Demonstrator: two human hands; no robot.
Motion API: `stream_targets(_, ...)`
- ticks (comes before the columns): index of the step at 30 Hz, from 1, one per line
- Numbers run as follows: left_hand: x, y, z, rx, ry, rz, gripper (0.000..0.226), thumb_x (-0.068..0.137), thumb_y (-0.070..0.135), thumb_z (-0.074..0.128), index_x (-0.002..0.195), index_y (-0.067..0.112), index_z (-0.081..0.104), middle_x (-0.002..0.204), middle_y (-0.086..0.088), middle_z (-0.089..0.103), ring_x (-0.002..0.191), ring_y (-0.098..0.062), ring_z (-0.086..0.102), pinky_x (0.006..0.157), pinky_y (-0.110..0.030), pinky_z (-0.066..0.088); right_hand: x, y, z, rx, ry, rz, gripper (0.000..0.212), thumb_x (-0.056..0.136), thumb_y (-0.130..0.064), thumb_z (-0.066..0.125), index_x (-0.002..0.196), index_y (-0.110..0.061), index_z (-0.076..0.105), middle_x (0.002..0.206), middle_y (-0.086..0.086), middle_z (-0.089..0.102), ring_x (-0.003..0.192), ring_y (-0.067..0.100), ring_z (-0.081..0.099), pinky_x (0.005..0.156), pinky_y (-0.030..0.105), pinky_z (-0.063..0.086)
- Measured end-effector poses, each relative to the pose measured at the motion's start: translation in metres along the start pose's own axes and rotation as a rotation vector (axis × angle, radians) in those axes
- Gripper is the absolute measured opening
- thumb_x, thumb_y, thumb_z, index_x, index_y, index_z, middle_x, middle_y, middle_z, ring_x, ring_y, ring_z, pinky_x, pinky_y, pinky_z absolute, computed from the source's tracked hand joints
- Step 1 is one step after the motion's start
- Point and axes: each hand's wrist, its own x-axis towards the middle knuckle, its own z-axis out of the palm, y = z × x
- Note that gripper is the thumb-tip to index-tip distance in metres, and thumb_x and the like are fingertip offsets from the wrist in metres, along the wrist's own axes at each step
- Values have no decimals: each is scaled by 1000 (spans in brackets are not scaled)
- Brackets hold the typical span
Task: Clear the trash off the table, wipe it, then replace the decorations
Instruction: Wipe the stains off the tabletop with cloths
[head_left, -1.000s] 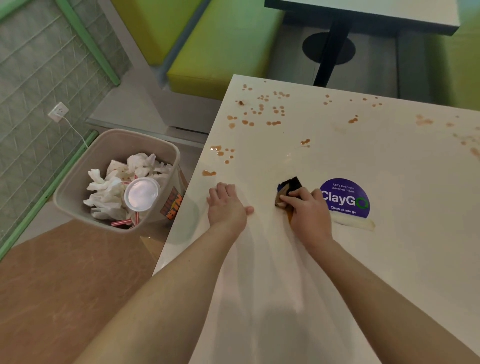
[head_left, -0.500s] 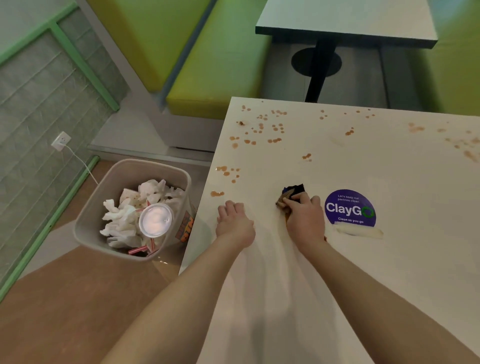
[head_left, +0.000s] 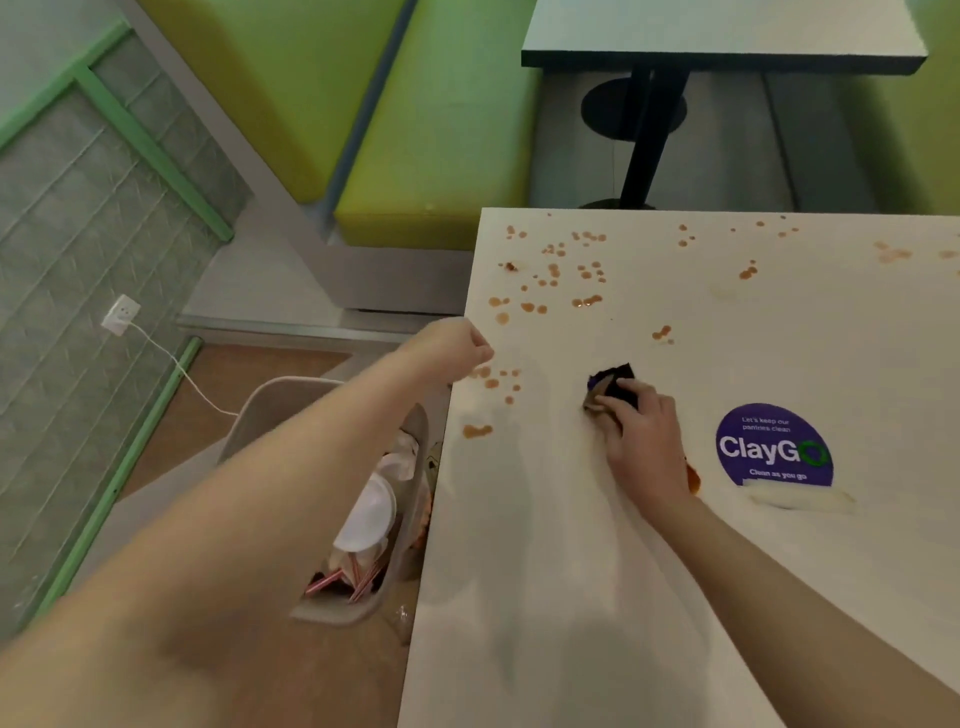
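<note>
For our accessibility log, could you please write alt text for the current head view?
A right hand presses a dark cloth on a white table dotted with brown spills, while the left hand hovers at its edge above a full trash bin. A purple ClayGo sticker lies nearby.

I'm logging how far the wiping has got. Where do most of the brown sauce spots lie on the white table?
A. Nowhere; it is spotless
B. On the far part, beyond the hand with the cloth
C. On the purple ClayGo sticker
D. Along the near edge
B: the brown sauce spots lie on the white table beyond the right hand pressing the dark cloth.
</note>
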Motion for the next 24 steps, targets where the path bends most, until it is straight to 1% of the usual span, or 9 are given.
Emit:
stream_targets(3,24,-22,-9,20,-88,-92,46,99,29,55,140,10,47,114,-9,65,85,-23,60,70,-31,48,8,-24,11,-48,-12,23,28,93,-22,64,118,-10,69,127,11,56,107,30,45,92,47,47)
stream_targets(5,40,-34,-8,17,-119,-122,49,99,27,56,142,7,44,108,-9,60,85,-25,57,67,-32,48,7,-38,19,-65,-111,-94,37,95,-32,60,128,-14,64,132,8,52,113,28,44,99,42,44)
stream_targets(7,52,-40,-5,-96,-150,-141,40,99,25,55,135,8,50,105,-8,57,87,-23,58,76,-33,53,8,-41,23,-86,-209,-201,45,98,-40,50,137,-19,56,138,4,48,120,26,39,105,40,40)
stream_targets(9,63,-43,-4,-144,-228,-155,31,102,27,50,130,14,51,113,-6,63,91,-19,65,89,-37,56,19,-36,26,-97,-219,-172,50,99,-44,37,141,-20,52,142,3,47,125,23,34,108,41,38)
stream_targets(12,81,-46,1,-248,-263,-148,44,101,33,51,142,16,47,129,-4,61,99,-18,69,90,-38,57,37,-28,29,-114,-129,-63,50,102,-39,32,139,-14,54,145,6,47,137,26,30,115,42,30)
stream_targets(15,90,-47,3,-324,-257,-156,48,101,25,52,147,16,41,128,-8,62,99,-23,70,89,-40,58,46,-43,35,19,-103,37,39,104,-24,43,138,-10,55,147,5,48,143,23,29,119,31,16)
stream_targets(20,94,-54,8,-408,-293,-215,54,99,17,57,149,25,38,126,-12,64,100,-27,70,86,-35,58,35,-65,48,173,-189,-127,32,103,-18,45,130,-13,62,141,-3,55,141,15,36,117,28,23)
stream_targets(22,98,-57,10,-434,-290,-233,50,98,17,58,145,25,44,124,-11,65,98,-28,71,79,-32,60,42,-64,51,196,-142,-91,32,103,-16,46,130,-11,62,140,0,55,140,17,37,118,32,25)
stream_targets(24,102,-60,12,-422,-286,-233,44,99,18,57,142,21,48,122,-12,66,98,-28,71,82,-34,59,56,-72,57,189,-138,-54,34,103,-17,44,133,-11,59,142,1,54,141,18,36,119,36,25)
